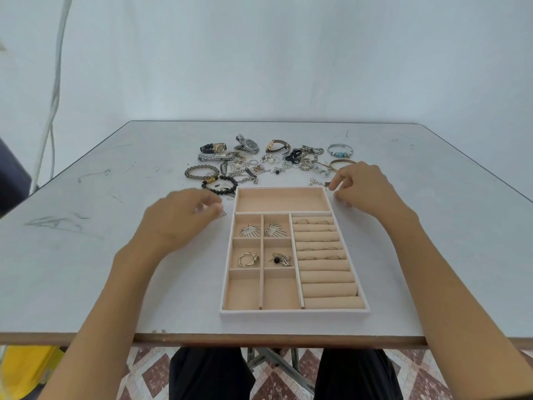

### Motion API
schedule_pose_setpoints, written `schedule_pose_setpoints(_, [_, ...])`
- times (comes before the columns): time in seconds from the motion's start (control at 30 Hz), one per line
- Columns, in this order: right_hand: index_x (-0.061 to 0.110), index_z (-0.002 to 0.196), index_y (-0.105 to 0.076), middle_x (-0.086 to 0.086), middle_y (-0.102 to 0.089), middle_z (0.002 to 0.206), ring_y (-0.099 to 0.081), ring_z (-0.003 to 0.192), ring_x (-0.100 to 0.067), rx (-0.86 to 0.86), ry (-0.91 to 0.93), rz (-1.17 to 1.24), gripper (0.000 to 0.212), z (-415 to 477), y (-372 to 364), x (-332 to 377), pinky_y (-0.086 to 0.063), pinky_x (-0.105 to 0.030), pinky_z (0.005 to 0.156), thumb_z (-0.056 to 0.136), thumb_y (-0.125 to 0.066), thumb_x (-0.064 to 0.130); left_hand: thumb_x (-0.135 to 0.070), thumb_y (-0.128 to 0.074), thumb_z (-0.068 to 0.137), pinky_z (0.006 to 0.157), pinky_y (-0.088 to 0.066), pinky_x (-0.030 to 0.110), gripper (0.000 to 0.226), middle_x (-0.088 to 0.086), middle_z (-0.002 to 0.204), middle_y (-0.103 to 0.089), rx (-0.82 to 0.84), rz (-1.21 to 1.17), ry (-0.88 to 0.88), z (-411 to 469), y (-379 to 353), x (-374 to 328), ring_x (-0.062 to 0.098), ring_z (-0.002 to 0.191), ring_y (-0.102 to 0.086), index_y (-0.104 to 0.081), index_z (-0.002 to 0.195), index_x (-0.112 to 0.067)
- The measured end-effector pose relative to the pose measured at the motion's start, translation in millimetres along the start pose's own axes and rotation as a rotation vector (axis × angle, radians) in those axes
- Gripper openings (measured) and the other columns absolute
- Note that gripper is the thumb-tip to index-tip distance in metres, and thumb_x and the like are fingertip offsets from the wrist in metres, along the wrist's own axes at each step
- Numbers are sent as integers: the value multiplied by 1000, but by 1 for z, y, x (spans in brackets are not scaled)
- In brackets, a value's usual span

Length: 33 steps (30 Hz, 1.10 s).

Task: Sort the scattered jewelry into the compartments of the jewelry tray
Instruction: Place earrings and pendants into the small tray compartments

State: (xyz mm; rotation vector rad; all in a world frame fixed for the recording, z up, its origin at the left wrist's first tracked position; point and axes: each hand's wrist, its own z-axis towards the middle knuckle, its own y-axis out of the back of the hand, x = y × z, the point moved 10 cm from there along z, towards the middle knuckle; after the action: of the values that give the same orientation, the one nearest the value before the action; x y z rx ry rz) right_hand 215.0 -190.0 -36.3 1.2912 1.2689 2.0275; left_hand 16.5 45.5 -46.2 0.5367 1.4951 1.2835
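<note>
The pink jewelry tray [294, 312] lies in the middle of the table. Its small compartments hold two silver leaf earrings [250, 230], a knotted ring [248, 259] and a dark-stone piece [281, 259]. Several rings [314, 222] sit in the roll slots on the right. The long far compartment [281, 200] holds nothing. Scattered jewelry [271, 161] lies beyond the tray. My left hand [178, 216], left of the tray, pinches a small silvery piece [222, 214]. My right hand [364, 187] is at the tray's far right corner, fingertips on a small dark piece [327, 184]; the grip is unclear.
Watches [250, 145], bead bracelets [202, 171] and bangles [340, 151] lie in the heap at the far side. The grey table's front edge [259, 340] is near my knees. A white cable [54, 90] hangs at the left and a yellow object [26, 370] sits on the floor.
</note>
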Motion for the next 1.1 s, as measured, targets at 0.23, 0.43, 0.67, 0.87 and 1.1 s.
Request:
schedule_pose_setpoints(0.23, [26,90,-67,2,-65,102,-60,96,-22,-110,-10,-126,17,20,5,13,-38,-27,72,81,-62,13,-37,-53,89,79,-42,31,15,-12,99,-63,-58,-68,-82,63,3,-32,16,98,-58,-65,98,-36])
schedule_pose_setpoints(0.43, [26,102,-71,3,-64,104,-60,100,-18,51,66,-84,22,40,-15,34,-40,-28,77,82,-70,16,-25,-50,91,74,-42,27,21,-9,104,-65,-91,43,-164,100,-19,-76,16,99,-60,-67,103,-28])
schedule_pose_setpoints(0.67, [22,90,-74,5,-67,90,-62,97,-17,60,76,-93,12,42,-26,35,-47,-29,79,81,-71,15,-22,-51,92,91,-40,36,24,-7,107,-69,-129,299,-268,130,-33,-100,18,106,-59,-68,105,-32])
schedule_pose_setpoints(0.87, [19,84,-70,-1,-71,93,-64,94,-19,79,56,-112,5,47,-30,32,-45,-28,74,80,-73,17,-39,-60,89,95,-35,36,18,-5,106,-69,-107,398,-289,140,-44,-106,18,107,-58,-69,101,-30])
schedule_pose_setpoints(1.1, [15,86,-70,6,-63,83,-61,91,-18,91,50,-96,4,49,-35,29,-41,-28,72,83,-68,14,-23,-49,92,95,-32,38,22,2,93,-70,-217,563,-341,136,-43,-121,23,100,-59,-71,92,-22])
